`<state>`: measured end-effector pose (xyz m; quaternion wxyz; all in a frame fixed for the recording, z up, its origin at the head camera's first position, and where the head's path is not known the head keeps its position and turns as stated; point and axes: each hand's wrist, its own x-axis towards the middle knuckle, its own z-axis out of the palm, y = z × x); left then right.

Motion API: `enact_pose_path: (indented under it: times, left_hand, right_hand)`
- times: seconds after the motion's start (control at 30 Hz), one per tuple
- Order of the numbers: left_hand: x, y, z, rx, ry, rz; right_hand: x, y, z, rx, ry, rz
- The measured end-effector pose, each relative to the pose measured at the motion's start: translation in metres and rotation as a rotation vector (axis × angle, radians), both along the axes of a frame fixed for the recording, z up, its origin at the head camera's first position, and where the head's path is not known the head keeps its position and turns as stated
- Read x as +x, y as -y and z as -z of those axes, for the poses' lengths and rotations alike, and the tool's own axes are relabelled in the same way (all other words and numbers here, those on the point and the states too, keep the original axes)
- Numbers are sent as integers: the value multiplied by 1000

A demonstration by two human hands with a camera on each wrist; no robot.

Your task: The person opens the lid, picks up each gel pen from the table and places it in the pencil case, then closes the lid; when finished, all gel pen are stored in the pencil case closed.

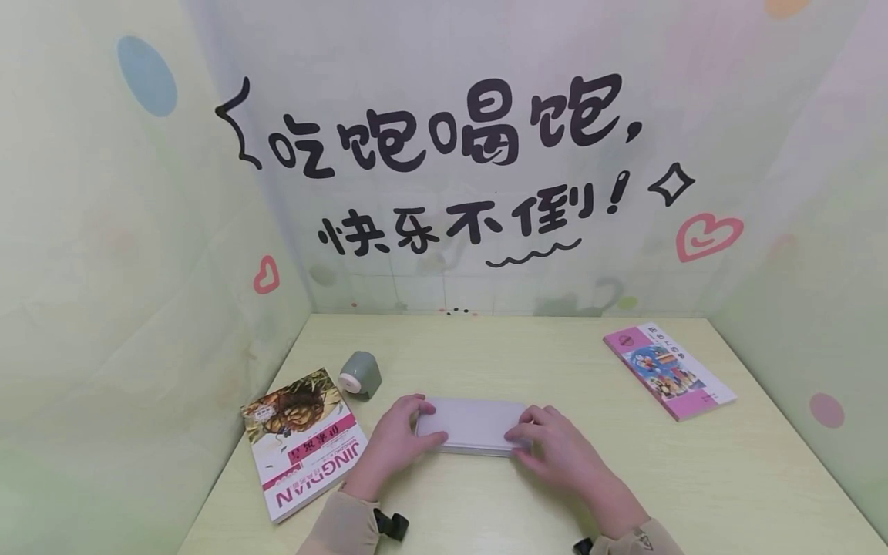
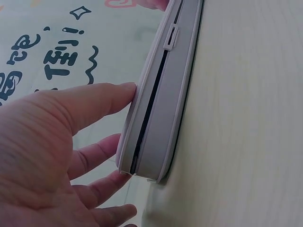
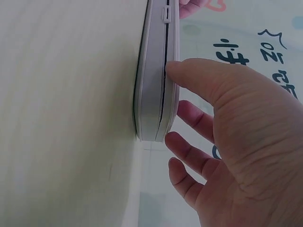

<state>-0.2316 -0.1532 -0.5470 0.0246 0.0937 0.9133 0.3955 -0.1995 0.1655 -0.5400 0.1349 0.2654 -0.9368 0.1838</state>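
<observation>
A pale, flat rectangular case [image 1: 479, 422] lies lengthwise on the table in front of the person. Its near side, seen in the left wrist view, has a dark seam along its length and a small clasp [image 2: 171, 38]. At the left end, the left hand [image 1: 402, 435] holds the case, thumb at the top front edge and fingers round the far corner. The right hand [image 1: 555, 443] grips the opposite end. In the right wrist view its thumb [image 3: 189, 75] presses beside the seam, while the fingers are at the end and top of the case.
Left of the hands lies a book [image 1: 305, 447] with a picture and pink bands. A small grey-green object [image 1: 364, 375] with a round pale front stands behind it. Another book [image 1: 667, 371], pink and white, lies at the back right. Printed cloth walls [image 1: 444, 285] enclose the table.
</observation>
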Motion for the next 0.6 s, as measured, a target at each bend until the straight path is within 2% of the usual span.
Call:
enact_pose_path:
  times: [0.3,0.6]
  left_hand:
    - [1,-2,-1,-23,-5,0]
    - [1,-3,-8,-85,-15,-2]
  right_hand:
    - [2,1,1,-15,-11,4]
    - [-3,4,-3,36,7,-2]
